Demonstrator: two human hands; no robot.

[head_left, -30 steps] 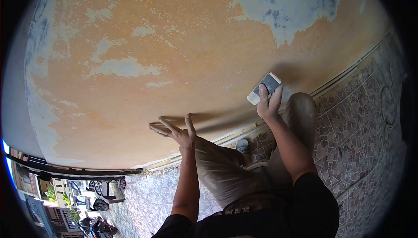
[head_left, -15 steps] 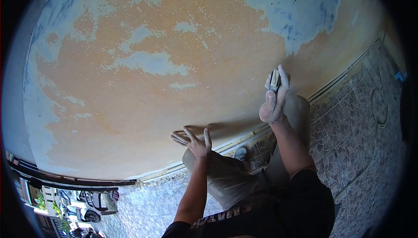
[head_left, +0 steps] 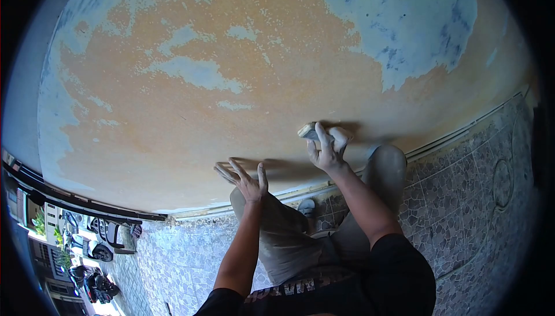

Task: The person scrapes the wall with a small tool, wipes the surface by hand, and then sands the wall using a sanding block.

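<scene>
My right hand point(head_left: 329, 149), coated in pale dust, grips a small sanding block point(head_left: 308, 131) against the lower part of the wall point(head_left: 167, 131). The block has a light face and a darker wrap; my fingers and palm cover part of it. To the left, my left hand point(head_left: 248, 185) has its fingers spread, with the tips at the wall and nothing held. Peach paint covers most of the wall, broken by pale blue-white patches point(head_left: 416, 21) with ragged edges.
My bent knees point(head_left: 384, 171) are close to the wall, above a stone-patterned tile floor point(head_left: 439, 223). A coiled hose or cable point(head_left: 503, 184) lies at the right. Parked motorbikes point(head_left: 95, 284) and a dark rail point(head_left: 75, 203) are at the lower left.
My right hand has moved left and down with the sanding block, which has turned from upright to pointing left. My left hand stays spread at the wall. The view has shifted slightly.
</scene>
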